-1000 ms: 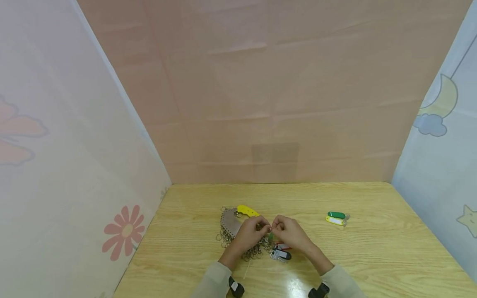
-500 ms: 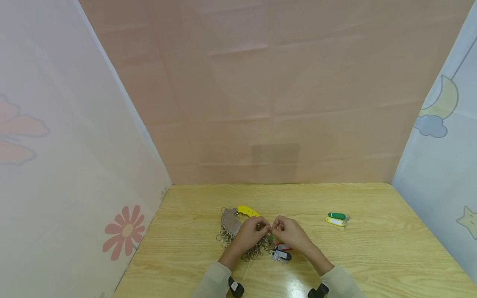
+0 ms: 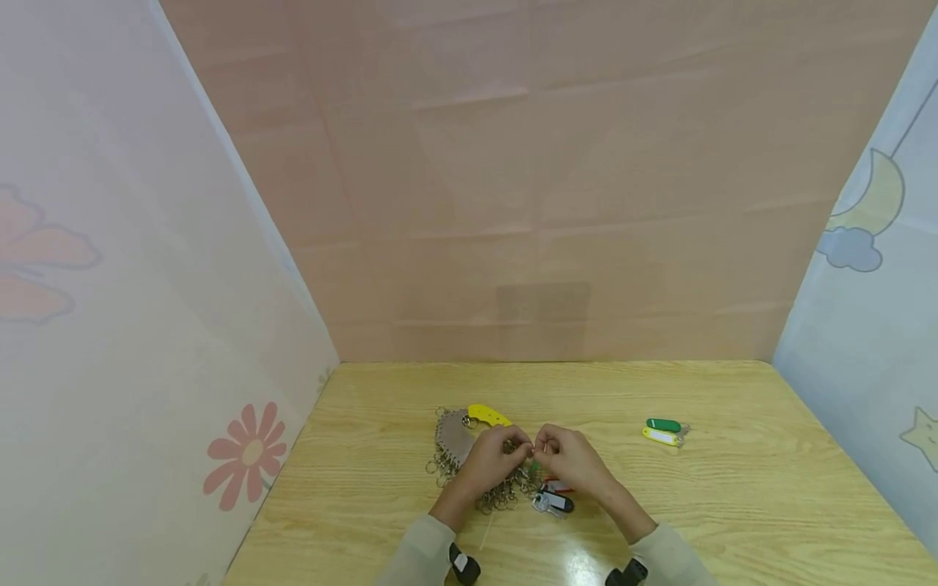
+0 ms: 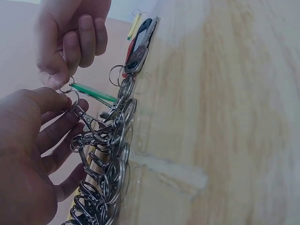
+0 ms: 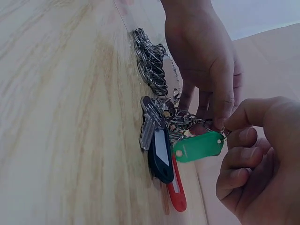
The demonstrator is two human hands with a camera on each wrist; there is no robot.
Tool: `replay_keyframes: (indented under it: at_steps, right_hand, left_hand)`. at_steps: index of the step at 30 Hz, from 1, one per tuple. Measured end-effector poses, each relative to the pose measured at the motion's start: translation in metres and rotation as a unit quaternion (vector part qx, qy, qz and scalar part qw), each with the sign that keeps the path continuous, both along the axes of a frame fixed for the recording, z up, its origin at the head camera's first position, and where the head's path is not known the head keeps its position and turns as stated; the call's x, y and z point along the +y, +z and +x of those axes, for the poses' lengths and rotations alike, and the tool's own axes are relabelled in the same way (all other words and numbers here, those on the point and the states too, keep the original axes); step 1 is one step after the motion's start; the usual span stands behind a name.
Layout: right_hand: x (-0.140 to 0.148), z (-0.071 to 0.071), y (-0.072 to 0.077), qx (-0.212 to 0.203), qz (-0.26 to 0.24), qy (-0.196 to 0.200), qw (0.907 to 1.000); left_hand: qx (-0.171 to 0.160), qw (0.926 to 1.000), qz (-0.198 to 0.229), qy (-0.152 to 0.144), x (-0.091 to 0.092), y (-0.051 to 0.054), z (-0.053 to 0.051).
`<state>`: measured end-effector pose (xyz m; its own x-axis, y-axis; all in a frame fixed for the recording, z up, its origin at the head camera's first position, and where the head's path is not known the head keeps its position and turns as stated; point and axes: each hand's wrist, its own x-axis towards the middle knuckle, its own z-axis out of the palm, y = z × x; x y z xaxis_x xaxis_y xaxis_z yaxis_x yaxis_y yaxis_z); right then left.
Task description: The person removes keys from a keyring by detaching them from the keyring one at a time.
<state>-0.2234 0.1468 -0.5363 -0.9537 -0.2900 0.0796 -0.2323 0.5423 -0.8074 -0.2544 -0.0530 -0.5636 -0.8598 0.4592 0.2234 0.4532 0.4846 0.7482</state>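
Note:
In the head view my left hand (image 3: pixel 489 464) and right hand (image 3: pixel 577 464) meet fingertip to fingertip over a fan-shaped grey plate (image 3: pixel 453 437) edged with metal clips and rings. The left wrist view shows my left thumb and forefinger pinching a split ring (image 4: pixel 75 97) on one of the clips (image 4: pixel 86 118). Opposite, my right fingertips pinch the small ring of a green key tag (image 5: pixel 199 146), which hangs below them. Whether the two rings are linked is hidden by the fingertips. Close by lie a black key tag (image 5: pixel 160 157) with keys and a red key tag (image 5: pixel 176 190).
A yellow curved handle (image 3: pixel 487 415) adjoins the grey plate. Farther right on the wooden table (image 3: pixel 733 505) lie another green key tag (image 3: pixel 663 425) and a yellow key tag (image 3: pixel 660 437), with keys. A beige backdrop (image 3: pixel 440 244) stands behind, with patterned panels at both sides.

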Motion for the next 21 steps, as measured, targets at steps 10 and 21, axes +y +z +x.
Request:
replay_keyframes:
  at_steps: [10,21]
  right_hand:
    - [0.0009,0.0010,0.0008,-0.001,-0.001,0.004,1.0000]
    - [-0.0003,-0.0006,-0.0006,-0.012,0.017,-0.020,0.9996]
  left_hand:
    - [0.002,1.0000,-0.006,0.007,0.0006,0.0014,0.0009]
    - [-0.006,1.0000,-0.003,0.006,0.0008,0.0025,0.0027]
